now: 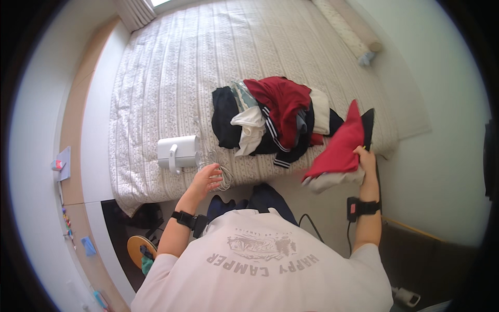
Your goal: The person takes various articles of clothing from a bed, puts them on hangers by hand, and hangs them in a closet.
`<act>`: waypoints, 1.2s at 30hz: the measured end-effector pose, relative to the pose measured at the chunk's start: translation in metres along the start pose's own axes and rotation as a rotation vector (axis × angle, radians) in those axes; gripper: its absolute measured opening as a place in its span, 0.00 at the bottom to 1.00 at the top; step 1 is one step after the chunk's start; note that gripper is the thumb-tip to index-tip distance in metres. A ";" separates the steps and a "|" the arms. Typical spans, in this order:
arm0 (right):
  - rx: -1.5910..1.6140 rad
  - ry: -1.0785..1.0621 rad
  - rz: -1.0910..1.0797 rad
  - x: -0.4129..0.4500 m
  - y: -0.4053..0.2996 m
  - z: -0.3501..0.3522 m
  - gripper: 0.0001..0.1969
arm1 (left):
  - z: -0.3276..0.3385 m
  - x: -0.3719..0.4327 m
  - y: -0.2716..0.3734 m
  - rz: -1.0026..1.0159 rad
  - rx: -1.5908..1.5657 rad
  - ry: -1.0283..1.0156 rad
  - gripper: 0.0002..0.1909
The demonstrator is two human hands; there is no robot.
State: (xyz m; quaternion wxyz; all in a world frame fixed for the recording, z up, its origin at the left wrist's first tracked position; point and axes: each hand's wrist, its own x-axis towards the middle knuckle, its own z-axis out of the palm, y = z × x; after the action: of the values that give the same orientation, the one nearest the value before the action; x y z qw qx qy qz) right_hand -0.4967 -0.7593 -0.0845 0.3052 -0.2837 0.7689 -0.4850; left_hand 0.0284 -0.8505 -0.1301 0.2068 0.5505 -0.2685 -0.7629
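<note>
My right hand grips a red garment at the bed's near right edge, with black cloth behind it and light grey cloth hanging below. My left hand holds nothing, its fingers apart, over a coiled pale cable on the bed. Left of that hand lies a white appliance with a handle. Beyond my hands is a heap of clothes: a dark red garment on top, black trousers or similar dark cloth at the left, crumpled white cloth and a folded cream garment.
A patterned bedspread covers the bed. Rolled fabric or mats lie along its far right side by the wall. A round wooden stool or board with cloth on it stands at lower left. A dark cable hangs beside my body.
</note>
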 end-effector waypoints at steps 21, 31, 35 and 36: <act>-0.550 -0.302 -0.149 0.234 0.047 0.246 0.32 | 0.075 0.050 0.040 -0.073 -0.067 0.460 0.21; -0.500 -0.203 -0.107 0.241 0.072 0.290 0.20 | 0.078 0.075 0.049 -0.047 -0.023 0.425 0.18; -0.305 -0.147 -0.192 0.209 0.038 0.289 0.15 | 0.059 0.071 0.035 -0.074 -0.055 0.431 0.20; -0.252 -0.135 -0.215 0.197 0.029 0.294 0.14 | 0.059 0.073 0.034 -0.079 -0.056 0.417 0.20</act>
State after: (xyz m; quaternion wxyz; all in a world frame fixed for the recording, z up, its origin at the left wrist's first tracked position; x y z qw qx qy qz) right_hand -0.4102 -1.0615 -0.2501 0.2643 -0.4324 0.7665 -0.3945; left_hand -0.0493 -0.9106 -0.1467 0.2431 0.7007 -0.1765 -0.6471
